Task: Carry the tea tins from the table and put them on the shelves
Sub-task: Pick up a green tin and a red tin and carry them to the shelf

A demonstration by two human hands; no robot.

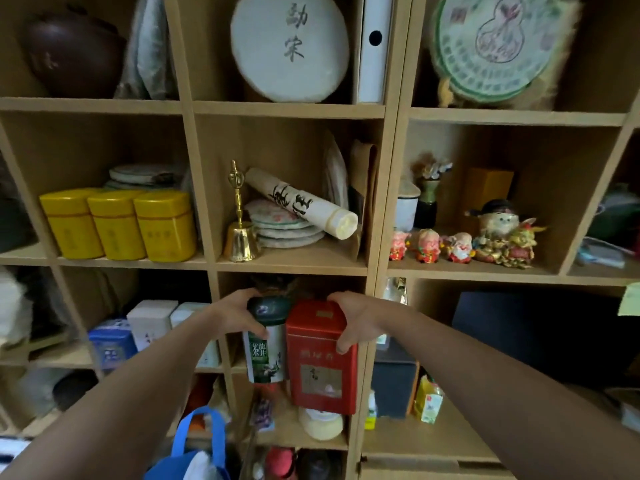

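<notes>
I stand close to a wooden shelf unit (pixel 291 265). My left hand (pixel 235 315) grips the dark lid of a round green and white tea tin (pixel 265 358). Its neighbour is a red rectangular tea tin (pixel 322 362), which my right hand (pixel 353 320) holds by the top right corner. Both tins are upright, side by side and touching, in front of the middle compartment below the bell shelf. Whether they rest on a board there I cannot tell. The table is out of view.
Three yellow tins (pixel 117 223) fill the left compartment above. A gold bell (pixel 239 233), tea cakes and a paper roll (pixel 304 206) sit above my hands. Figurines (pixel 460 245) stand at right. White and blue boxes (pixel 149 327) are at left, a blue bag (pixel 197 445) below.
</notes>
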